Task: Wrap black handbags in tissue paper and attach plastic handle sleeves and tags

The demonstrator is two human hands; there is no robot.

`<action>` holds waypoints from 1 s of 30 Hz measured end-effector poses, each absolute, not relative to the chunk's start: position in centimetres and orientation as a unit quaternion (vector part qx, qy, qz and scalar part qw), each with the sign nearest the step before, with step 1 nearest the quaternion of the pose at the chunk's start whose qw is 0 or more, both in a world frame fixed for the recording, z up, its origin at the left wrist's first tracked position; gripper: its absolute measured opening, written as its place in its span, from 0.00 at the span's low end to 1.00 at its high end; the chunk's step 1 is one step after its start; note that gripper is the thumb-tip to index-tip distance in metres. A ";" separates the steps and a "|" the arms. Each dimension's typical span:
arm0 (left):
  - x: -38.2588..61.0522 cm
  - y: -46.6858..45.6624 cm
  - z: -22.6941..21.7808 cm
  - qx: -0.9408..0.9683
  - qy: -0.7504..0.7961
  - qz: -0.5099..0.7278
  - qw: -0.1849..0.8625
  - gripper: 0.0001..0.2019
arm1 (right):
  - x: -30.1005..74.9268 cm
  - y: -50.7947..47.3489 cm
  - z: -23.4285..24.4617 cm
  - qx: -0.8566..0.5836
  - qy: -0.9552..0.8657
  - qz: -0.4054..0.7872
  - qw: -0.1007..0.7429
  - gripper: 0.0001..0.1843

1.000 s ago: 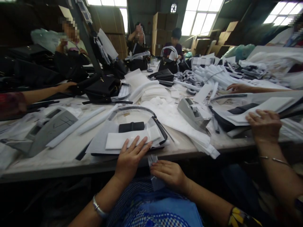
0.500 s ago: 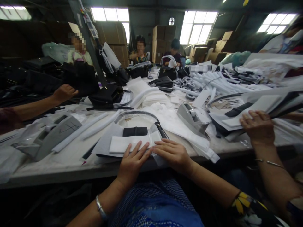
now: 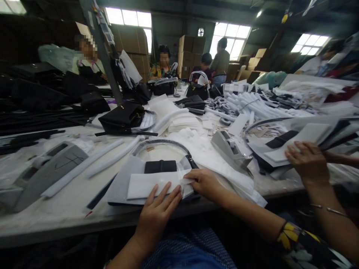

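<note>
Tape dispensers [image 3: 56, 168]: two, grey, one at the left of the frame, one right of centre.
White tubes [image 3: 84, 168]: two long ones lay left of centre.
White pad [image 3: 151, 183]: one, lower centre, lay on a pale sheet [image 3: 120, 186], just below one black banded piece [image 3: 160, 166].
Left hand [image 3: 158, 211]: fingers extended, slightly spread, pressed on the pad, gripping nothing.
Right hand [image 3: 206, 183]: thumb and fingers drawn together, pinching a pale strip [image 3: 188, 181] at the pad's right end.
Co-worker's hand [image 3: 308, 162]: one, right of frame, rested on a second pad [image 3: 304, 140].
</note>
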State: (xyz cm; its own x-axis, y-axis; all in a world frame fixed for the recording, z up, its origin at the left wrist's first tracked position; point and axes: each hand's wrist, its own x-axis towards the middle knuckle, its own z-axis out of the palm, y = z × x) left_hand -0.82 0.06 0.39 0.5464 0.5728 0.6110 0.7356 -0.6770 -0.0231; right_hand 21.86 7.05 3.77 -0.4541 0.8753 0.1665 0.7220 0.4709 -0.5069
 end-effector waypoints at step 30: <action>-0.4 0.9 1.8 -0.886 -0.383 -0.162 0.205 0.32 | 19.0 11.2 4.3 -0.576 -0.764 0.228 0.178 0.17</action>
